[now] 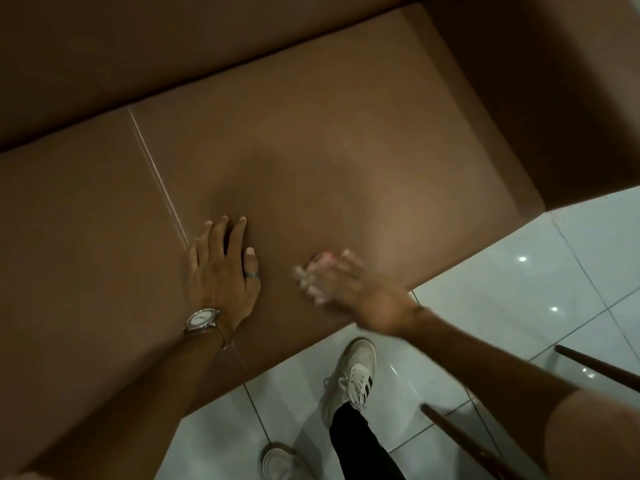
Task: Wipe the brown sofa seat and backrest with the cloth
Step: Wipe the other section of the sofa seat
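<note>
Fingers (227, 237) of left hand (221, 271) flat on sofa seat (346, 150)

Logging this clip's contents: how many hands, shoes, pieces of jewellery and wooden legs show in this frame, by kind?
Hands: 2, left hand and blurred right hand
Shoes: 2, white shoe and second shoe
Jewellery: 2, wristwatch and ring
Wooden legs: 2, and
Total: 8

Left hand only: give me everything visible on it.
The left hand lies palm down on the brown sofa seat, fingers extended and slightly spread, pointing toward the backrest, beside the seat's pale seam line. It holds nothing. A silver ring sits on one finger; a silver wristwatch with a pale dial circles the wrist.
</note>
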